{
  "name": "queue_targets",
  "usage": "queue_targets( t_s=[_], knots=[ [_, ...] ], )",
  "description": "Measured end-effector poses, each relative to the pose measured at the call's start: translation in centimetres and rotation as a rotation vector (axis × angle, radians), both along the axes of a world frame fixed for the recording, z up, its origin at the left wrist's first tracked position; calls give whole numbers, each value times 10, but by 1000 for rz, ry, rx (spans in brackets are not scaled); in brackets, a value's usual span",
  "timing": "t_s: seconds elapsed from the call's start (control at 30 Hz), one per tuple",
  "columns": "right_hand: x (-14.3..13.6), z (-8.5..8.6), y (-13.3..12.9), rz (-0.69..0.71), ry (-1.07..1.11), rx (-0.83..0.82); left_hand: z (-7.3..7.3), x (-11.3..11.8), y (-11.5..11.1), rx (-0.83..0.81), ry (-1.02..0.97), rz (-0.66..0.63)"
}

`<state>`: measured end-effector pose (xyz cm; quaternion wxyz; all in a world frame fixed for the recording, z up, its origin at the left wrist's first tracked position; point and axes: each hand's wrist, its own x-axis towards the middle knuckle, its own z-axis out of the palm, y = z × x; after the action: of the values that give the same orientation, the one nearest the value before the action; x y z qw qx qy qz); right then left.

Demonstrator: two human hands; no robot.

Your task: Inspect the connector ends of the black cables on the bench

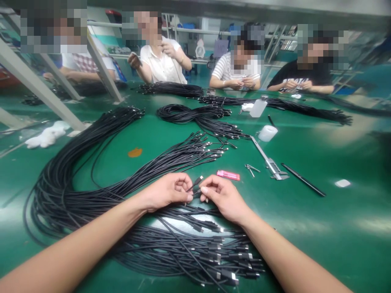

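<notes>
My left hand is closed, thumb against fingers, on a thin black cable whose connector with a metal tip sticks up to the right. Close beside it, my right hand pinches a second dark connector end between thumb and fingertips. Whether both ends belong to one cable I cannot tell. Beneath my hands lies a big curved bundle of black cables. Its near connector ends fan out below my right forearm, and another set of ends lies beyond my hands.
Past my hands on the green table lie a pink lighter, small metal pins, a caliper, a black pen and a white roll. A white bottle and more cable bundles are farther back. Several people sit opposite.
</notes>
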<state>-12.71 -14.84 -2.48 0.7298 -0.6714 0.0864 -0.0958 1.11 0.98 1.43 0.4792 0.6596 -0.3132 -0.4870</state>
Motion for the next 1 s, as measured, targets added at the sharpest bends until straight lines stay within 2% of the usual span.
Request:
queue_targets(
  t_s=[0.3,0.5,0.83,1.0],
  knots=[
    [-1,5,0,-22,93,-68,2,-3,0,-21,126,12],
    [-3,7,0,-30,38,-147,-1,-2,0,-30,120,19],
    [0,-1,0,-54,-43,113,-2,-8,-3,-31,15,46],
    [-1,-1,0,-38,-32,21,-3,-8,-2,-59,-15,32]
  ],
)
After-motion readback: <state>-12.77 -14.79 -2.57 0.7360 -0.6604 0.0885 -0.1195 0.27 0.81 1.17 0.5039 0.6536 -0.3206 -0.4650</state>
